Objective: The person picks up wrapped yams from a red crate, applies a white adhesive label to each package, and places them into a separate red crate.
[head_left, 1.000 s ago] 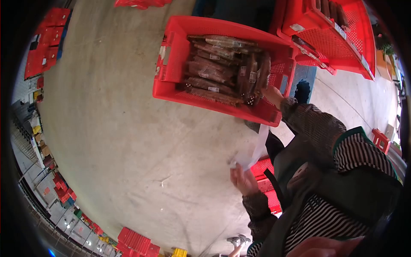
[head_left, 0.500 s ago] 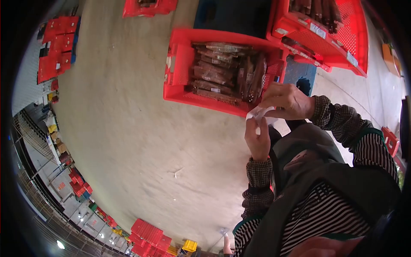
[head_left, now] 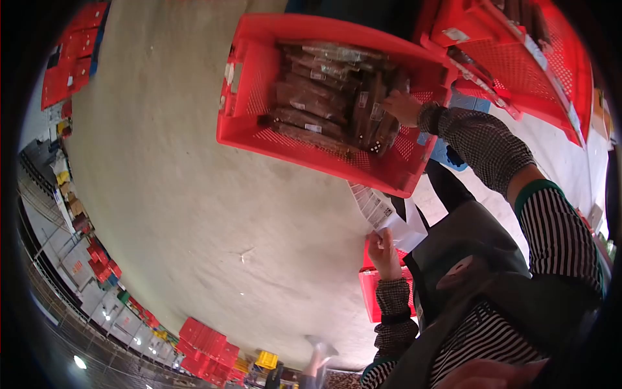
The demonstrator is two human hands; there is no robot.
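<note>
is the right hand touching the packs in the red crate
Touching. In the head view the right hand lies inside the red crate, fingers resting on the upright brown packs with no gap showing.

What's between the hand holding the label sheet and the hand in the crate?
In the head view, the red crate's near wall and the label sheet itself.
</note>
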